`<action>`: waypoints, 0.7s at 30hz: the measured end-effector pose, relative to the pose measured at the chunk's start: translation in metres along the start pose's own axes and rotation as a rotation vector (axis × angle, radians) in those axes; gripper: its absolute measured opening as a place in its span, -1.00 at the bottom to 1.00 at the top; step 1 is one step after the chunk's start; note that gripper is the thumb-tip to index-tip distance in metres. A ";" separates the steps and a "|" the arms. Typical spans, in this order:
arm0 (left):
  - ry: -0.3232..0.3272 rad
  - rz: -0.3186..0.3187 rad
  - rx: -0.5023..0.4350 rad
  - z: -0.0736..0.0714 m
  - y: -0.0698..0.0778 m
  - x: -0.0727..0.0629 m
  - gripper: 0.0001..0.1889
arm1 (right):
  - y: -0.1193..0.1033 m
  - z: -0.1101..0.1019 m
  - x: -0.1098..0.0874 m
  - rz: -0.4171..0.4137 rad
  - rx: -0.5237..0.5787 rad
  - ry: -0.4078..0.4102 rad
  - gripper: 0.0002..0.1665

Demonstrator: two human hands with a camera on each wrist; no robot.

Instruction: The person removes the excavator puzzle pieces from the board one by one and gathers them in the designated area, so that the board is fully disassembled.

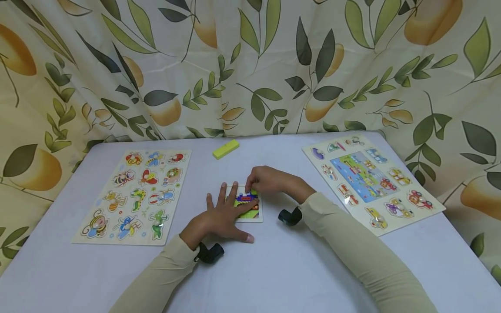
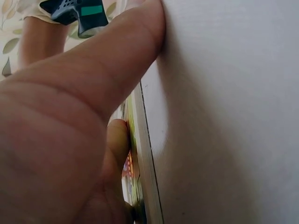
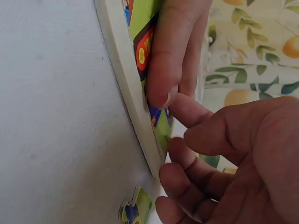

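A small picture jigsaw puzzle (image 1: 256,215) in a pale tray lies at the table's middle; green, blue and red parts show. My left hand (image 1: 224,214) rests on it, fingers spread straight and thumb out to the side on the table. At the tray's far right corner is my right hand (image 1: 270,180), its fingers curled down to the puzzle's surface. In the right wrist view, its fingertips touch the board's corner beside a left fingertip; whether they pinch a piece is hidden. A loose jigsaw piece (image 3: 138,207), green and blue, lies on the table just beyond that corner.
An insect picture puzzle board (image 1: 129,195) lies at left. A vehicle puzzle board (image 1: 375,182) lies angled at right. Behind the hands sits a yellow-green block (image 1: 225,149). A patterned curtain (image 1: 250,65) hangs along the table's back edge.
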State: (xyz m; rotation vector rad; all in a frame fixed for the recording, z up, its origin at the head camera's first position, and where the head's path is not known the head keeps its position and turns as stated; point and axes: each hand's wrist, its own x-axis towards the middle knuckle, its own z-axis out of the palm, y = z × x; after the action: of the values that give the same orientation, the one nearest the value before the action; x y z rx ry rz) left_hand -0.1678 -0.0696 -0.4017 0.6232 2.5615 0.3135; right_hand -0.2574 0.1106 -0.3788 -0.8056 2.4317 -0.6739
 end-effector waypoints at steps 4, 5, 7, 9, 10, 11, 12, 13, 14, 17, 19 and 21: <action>-0.005 -0.004 0.002 -0.001 0.001 0.000 0.04 | -0.002 -0.001 -0.001 -0.017 -0.013 0.004 -0.70; -0.005 -0.006 0.005 -0.001 0.002 0.000 0.04 | -0.002 -0.002 -0.001 -0.015 -0.017 0.004 -0.69; -0.009 -0.011 0.008 -0.001 0.002 0.000 0.04 | -0.002 -0.002 -0.002 -0.005 -0.021 -0.001 -0.69; -0.013 -0.016 0.010 -0.001 0.002 0.001 0.04 | -0.002 -0.003 -0.003 0.005 -0.020 -0.002 -0.70; -0.014 -0.017 0.010 -0.001 0.002 0.001 0.04 | -0.003 -0.003 -0.003 0.006 -0.017 -0.001 -0.71; -0.015 -0.020 0.008 -0.001 0.002 0.001 0.04 | -0.002 -0.003 -0.003 0.004 -0.008 0.000 -0.72; -0.017 -0.021 0.006 -0.001 0.002 0.001 0.04 | -0.003 -0.003 -0.004 0.005 0.000 0.004 -0.72; -0.017 -0.022 0.006 -0.002 0.002 0.001 0.04 | -0.003 -0.002 -0.004 0.007 0.008 0.009 -0.73; -0.017 -0.022 0.007 -0.001 0.002 0.001 0.04 | -0.003 -0.002 -0.004 0.006 0.013 0.015 -0.73; -0.014 -0.021 0.008 -0.001 0.001 0.001 0.04 | -0.003 -0.002 -0.004 0.010 0.014 0.032 -0.72; -0.013 -0.020 0.009 -0.001 0.001 0.000 0.04 | -0.002 -0.002 -0.004 0.009 -0.002 0.041 -0.73; -0.013 -0.019 0.006 -0.001 0.002 0.000 0.04 | -0.002 -0.002 -0.004 0.012 -0.010 0.045 -0.74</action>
State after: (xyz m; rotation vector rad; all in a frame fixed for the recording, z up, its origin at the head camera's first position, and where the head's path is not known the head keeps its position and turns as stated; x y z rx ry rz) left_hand -0.1678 -0.0684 -0.4001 0.6013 2.5559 0.2941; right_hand -0.2553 0.1127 -0.3750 -0.7868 2.4799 -0.6831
